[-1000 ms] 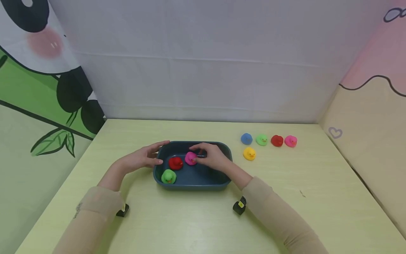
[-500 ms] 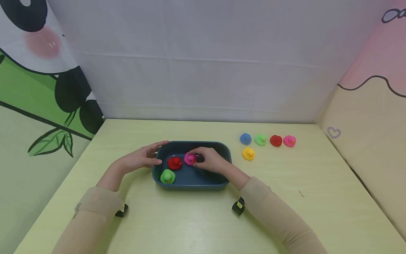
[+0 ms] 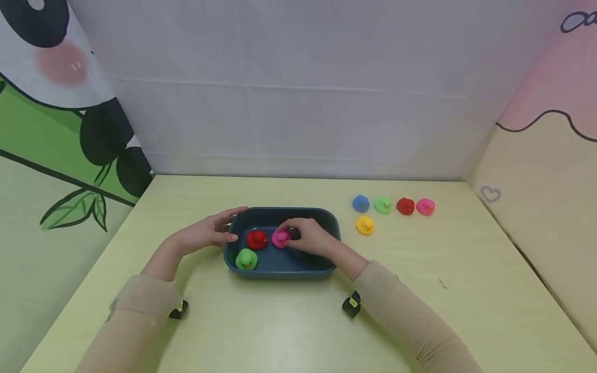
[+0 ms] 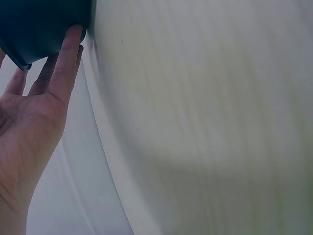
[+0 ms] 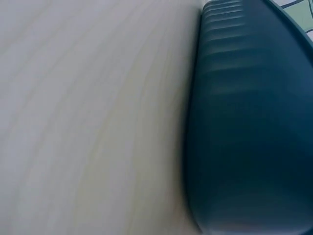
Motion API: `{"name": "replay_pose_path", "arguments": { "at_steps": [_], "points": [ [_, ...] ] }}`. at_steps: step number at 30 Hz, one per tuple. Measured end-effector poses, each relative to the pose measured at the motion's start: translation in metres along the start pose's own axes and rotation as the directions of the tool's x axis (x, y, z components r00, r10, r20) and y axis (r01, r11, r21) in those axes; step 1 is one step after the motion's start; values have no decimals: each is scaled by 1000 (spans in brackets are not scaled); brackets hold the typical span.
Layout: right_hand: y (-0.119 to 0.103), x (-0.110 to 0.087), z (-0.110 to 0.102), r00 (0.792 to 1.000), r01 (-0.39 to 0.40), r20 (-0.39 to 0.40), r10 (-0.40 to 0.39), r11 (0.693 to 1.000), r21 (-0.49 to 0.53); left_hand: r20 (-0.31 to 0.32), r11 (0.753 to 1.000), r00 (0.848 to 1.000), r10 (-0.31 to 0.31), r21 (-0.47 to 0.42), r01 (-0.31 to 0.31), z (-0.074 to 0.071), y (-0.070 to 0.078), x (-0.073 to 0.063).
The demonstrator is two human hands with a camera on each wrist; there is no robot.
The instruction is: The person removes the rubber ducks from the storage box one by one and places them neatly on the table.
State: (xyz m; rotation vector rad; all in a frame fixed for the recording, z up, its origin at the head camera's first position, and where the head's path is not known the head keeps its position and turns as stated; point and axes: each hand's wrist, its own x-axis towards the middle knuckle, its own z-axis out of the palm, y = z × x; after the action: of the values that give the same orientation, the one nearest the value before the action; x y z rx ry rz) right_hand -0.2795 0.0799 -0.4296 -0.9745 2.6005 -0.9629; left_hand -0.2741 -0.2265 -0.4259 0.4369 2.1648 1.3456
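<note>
In the head view, a dark blue rectangular basin [image 3: 303, 263] sits on the table. My right hand [image 3: 309, 235] reaches over its right side, pinching a pink rubber duck [image 3: 281, 238] between thumb and fingers inside it. To the left of that duck are a red rubber duck [image 3: 257, 240] and, in the near left corner, a green rubber duck [image 3: 246, 259]. My left hand [image 3: 214, 229] rests against the basin's left end, fingers extended. In the left wrist view its fingers [image 4: 64, 73] lie straight along the basin's outer wall. The right wrist view has only the basin's outside [image 5: 254, 122], with the hand out of sight.
Farther right on the table stand a blue duck [image 3: 361, 203], a green duck [image 3: 383, 205], a red duck [image 3: 405, 206] and a pink duck [image 3: 425, 206] in a row, with a yellow duck [image 3: 365, 225] in front. A pale wall [image 3: 298, 129] rises behind the table [image 3: 280, 326].
The right hand's fingers have closed in around the pink duck in the basin, and the duck has shifted slightly toward the near side. The left hand stays at the basin's left end.
</note>
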Motion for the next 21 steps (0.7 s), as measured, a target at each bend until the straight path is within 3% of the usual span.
{"name": "replay_pose_path", "arguments": {
  "at_steps": [10,21],
  "points": [
    [-1,0,1,1000,-20,-7,20,999,-31,-9,1000,1000,-7,10,7,0,-1,1],
    [-4,-3,-2,1000,21,-16,-22,999,-28,-10,1000,1000,-14,2,14,0,1,0]
  ]
}}
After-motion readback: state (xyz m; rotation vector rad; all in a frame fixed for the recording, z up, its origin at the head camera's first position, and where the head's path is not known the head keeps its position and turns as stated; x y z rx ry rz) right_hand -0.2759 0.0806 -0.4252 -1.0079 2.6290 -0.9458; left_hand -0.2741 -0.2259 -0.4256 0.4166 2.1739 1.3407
